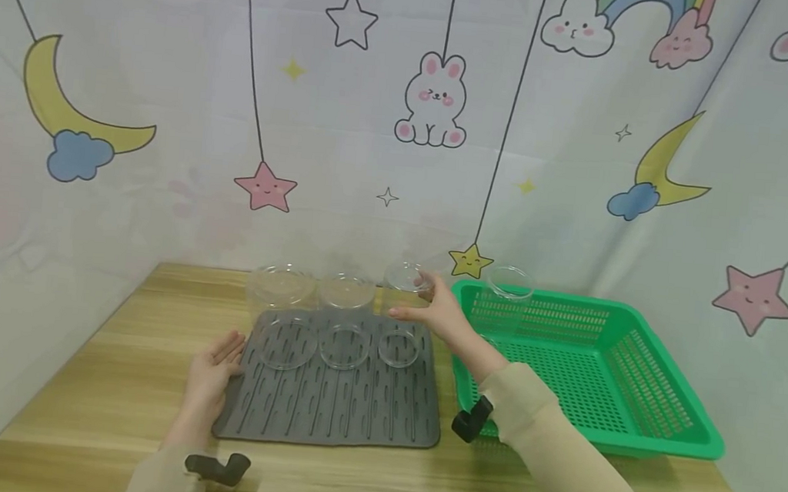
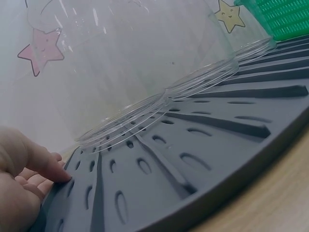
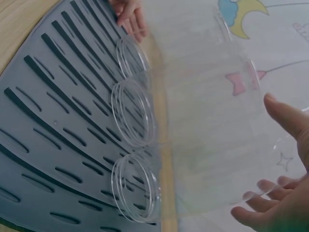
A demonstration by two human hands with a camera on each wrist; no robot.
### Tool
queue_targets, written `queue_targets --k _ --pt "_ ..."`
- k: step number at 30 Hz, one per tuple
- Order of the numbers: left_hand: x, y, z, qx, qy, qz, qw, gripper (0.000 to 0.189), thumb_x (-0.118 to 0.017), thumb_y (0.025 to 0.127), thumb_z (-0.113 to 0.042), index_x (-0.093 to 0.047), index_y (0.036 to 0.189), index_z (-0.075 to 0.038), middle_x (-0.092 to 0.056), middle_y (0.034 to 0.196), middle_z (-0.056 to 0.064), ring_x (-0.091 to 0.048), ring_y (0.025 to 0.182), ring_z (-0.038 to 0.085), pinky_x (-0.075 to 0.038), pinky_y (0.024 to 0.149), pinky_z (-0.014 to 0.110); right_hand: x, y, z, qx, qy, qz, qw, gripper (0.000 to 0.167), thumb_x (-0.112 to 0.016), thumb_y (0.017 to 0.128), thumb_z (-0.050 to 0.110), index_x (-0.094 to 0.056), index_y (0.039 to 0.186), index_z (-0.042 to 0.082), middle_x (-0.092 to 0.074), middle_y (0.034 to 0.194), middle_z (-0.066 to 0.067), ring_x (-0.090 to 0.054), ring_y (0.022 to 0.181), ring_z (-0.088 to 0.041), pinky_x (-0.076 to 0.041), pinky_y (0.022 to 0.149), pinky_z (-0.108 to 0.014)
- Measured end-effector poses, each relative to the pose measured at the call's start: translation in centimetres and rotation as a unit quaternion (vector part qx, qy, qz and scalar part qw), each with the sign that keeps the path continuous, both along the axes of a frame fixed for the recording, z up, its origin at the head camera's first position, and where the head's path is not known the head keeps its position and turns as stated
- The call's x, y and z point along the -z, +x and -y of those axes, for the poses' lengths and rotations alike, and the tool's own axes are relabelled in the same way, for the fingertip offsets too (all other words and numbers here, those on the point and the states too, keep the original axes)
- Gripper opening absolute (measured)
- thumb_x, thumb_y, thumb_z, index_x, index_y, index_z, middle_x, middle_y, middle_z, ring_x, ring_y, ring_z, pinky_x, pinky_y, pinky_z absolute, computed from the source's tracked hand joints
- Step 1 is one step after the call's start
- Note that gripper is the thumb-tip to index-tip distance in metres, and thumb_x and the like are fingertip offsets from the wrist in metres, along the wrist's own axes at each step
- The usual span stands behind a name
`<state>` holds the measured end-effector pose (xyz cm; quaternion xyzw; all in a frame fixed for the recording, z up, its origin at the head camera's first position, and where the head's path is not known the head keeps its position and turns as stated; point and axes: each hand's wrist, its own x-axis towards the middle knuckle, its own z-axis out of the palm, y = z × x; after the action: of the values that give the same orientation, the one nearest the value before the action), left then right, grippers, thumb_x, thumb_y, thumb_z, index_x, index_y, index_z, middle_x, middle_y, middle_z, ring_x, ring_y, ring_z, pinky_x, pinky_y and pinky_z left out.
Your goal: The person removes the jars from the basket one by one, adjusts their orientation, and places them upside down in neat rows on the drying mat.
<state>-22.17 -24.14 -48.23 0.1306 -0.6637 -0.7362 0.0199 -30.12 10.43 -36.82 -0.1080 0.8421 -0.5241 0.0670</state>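
Because the clear containers (image 1: 345, 319) look spaced for stability, mid-frame on the grey mat (image 1: 325, 418), my right hand (image 1: 439, 309) is wide at the rightmost container (image 1: 398, 344), apparently unclamped; left hand (image 1: 215, 365), loose, likely steadies the mat's left edge.

The mat (image 1: 345, 426) lies on the table (image 1: 119, 379), in the lower centre of the frame. Three containers (image 1: 345, 312) stand in one row on its rear part. At the right stands the basket (image 1: 657, 379), with one more container (image 1: 507, 310) in its left side. Behind everything hangs the curtain (image 1: 348, 119).
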Motion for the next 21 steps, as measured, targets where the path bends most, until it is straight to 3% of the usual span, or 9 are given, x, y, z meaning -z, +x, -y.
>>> queue_targets --k 21 --pt "-0.05 -0.01 0.07 0.0 0.006 0.006 1.0 0.074 -0.032 0.087 0.02 -0.008 0.155 0.002 -0.015 0.162 0.022 -0.017 0.15 0.031 -0.019 0.123 0.035 -0.59 0.31 -0.17 0.011 -0.008 0.009 0.9999 0.097 -0.083 0.078 0.028 -0.023 0.154 0.012 -0.034 0.155 -0.012 -0.033 0.144 -0.032 -0.043 0.109 -0.055"
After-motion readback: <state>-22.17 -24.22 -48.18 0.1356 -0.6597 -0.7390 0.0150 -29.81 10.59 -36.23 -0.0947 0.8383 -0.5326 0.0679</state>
